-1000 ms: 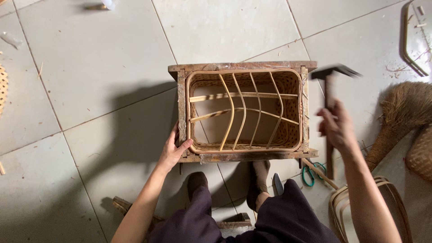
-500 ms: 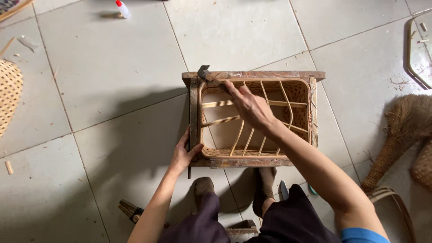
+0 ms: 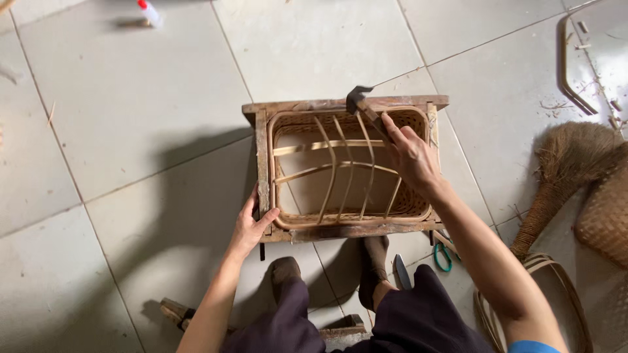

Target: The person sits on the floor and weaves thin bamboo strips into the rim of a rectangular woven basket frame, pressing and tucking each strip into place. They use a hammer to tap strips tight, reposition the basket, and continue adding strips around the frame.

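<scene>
Right hand (image 3: 411, 155) clenched around the wooden handle of a hammer (image 3: 364, 108), head resting on the far rail of a wooden frame (image 3: 261, 157), close to the middle of that rail; grip set high on the handle, probably for short, controlled taps rather than a full swing. Left hand (image 3: 252, 225) spread against the near left corner of the frame, thumb along the near rail and fingers on the outer side, not closed on anything; likely bracing so the frame stays put under blows. Inside the frame, a woven rattan basket (image 3: 409, 196) fitted snugly to the rails, with thin bent cane ribs (image 3: 343, 167) crossing its open middle, apparently kept in shape by the frame as a mould. Frame standing on the tiled floor (image 3: 131, 131), just beyond the person's feet. Beside the frame's near right corner, green-handled scissors (image 3: 443, 256) within easy reach. Further right on the floor, a fibre broom (image 3: 556, 176) and coiled cane strips (image 3: 556, 287). Near the far left edge of the floor, well apart, a small bottle with a red cap (image 3: 148, 13).
</scene>
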